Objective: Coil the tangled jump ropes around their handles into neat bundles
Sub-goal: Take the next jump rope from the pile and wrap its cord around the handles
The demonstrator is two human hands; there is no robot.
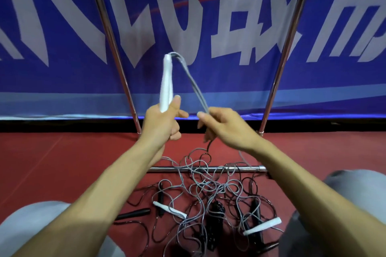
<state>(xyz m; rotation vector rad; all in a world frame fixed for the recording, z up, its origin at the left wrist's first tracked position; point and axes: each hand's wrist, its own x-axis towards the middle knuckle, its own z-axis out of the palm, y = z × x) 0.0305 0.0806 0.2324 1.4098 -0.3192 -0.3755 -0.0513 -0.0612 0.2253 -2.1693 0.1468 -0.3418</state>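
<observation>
The left hand (165, 119) is closed round the foot of the white handles (166, 85), held upright so the grey cord (194, 83) can be wound on; the right hand (227, 127) pinches that cord taut just beside. The rest trails into the tangle (208, 190) on the near red floor (62, 162), mixed with black ropes (217, 208) and lying across a metal bar (246, 168), which may snag it; a blue banner (62, 81) hangs beyond.

red floor (52, 162), tangle of grey and black ropes (205, 185); white handle (169, 210); steel bar (246, 168)
</observation>
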